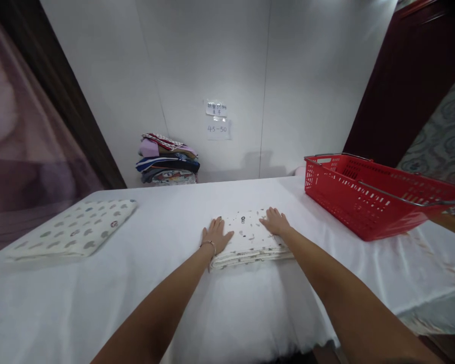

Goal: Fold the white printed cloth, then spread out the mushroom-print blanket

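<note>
On my feed, two sheets of paper hang one above the other on the pale wall (307, 76). The lower sheet (219, 130) reads "45-50" in handwriting. The upper sheet (216, 107) carries two lines of handwritten characters, too blurred for me to read.

I count two bare hands, both on one folded cloth (246, 237) at the middle of the white-covered surface (174, 210). The left hand (214, 236) lies on the cloth's left edge, fingers spread, with one bracelet (209, 243) at the wrist. The right hand (275, 221) rests on its far right part, palm down. In neither hand do I see the grip closed around anything; both press flat. The cloth is white with small scattered dark motifs, and several folded layers show along its near edge.

A second folded cloth (79, 227), white with rows of grey rounded shapes, lies flat on the left, well apart from the hands. That makes two patterned cloths. On the right stands one red plastic basket (349, 202), with two metal handles folded down along its rim. By the wall, beyond the far edge, I see one stack of folded clothes (169, 161); the overlapping layers defeat an exact count.
</note>
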`<state>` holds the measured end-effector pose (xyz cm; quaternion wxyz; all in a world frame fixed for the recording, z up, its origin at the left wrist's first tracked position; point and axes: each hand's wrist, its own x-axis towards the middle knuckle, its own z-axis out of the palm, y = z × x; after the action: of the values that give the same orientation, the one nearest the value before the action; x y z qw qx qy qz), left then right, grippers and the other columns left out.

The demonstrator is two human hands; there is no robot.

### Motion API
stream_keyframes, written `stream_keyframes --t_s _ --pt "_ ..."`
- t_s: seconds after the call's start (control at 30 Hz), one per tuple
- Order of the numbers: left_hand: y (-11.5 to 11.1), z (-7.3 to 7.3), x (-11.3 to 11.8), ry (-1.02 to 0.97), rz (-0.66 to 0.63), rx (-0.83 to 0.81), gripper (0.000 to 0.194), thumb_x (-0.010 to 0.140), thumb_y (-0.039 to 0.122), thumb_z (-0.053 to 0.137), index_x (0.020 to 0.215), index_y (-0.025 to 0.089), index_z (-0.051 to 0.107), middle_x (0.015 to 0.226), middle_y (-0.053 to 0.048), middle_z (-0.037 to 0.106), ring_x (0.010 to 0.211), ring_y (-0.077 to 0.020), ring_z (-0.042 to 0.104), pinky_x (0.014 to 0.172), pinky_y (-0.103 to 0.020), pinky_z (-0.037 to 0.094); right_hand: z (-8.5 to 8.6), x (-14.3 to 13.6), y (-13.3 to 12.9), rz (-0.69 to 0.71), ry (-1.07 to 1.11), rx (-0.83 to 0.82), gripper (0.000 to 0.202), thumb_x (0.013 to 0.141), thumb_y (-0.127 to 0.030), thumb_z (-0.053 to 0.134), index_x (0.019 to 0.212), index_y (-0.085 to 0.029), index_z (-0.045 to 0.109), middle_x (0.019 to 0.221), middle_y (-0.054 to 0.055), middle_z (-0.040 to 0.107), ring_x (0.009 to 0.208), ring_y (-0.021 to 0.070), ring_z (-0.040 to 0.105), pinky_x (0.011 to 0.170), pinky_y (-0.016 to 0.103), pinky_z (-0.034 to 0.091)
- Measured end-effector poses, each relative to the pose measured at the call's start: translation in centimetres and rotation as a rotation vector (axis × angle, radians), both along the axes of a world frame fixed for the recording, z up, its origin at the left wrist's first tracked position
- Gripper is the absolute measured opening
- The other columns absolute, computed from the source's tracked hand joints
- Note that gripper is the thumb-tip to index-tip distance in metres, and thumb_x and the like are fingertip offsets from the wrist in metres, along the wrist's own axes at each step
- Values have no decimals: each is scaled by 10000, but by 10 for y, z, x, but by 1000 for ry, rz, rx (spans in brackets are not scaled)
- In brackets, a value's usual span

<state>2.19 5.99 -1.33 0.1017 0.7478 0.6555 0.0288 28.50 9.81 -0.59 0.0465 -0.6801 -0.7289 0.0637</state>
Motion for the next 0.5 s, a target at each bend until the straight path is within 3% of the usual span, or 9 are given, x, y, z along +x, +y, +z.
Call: stream_keyframes --t_s 0.1,0.2,0.37,0.5 --pt "-1 0 0 -19 -8 -14 762 805 646 173 1432 213 146 1503 16 -26 1379 -237 -42 1098 -497 105 -16 9 3 10 15 -10 726 870 -597 221 1411 -113 211 1497 99 102 1366 250 39 1067 401 177" --pt "-2 1 0 -31 -10 -19 763 806 645 160 1433 211 138 1504 15 -26 1379 -230 -43 1096 -501 109 -21 13 4 20 11 -10 727 873 -596 214 1413 -110 203 1498 99 101 1366 248 32 1070 392 177" --pt "-2 0 0 -38 -17 -15 773 800 656 156 1433 212 140 1505 16 -34 1378 -236 -50 1096 -501 105 -1 8 4 11 -7 -49 655 884 -576 203 1391 -166 262 1490 103 140 1358 267 95 1045 453 208" --pt "-2 -1 0 -44 -19 -20 778 801 651 153 1433 198 136 1505 9 -42 1377 -244 -53 1090 -519 103 13 -6 -17 71 -33 -13 658 881 -589 193 1407 -196 226 1497 88 115 1367 251 26 1064 495 95"
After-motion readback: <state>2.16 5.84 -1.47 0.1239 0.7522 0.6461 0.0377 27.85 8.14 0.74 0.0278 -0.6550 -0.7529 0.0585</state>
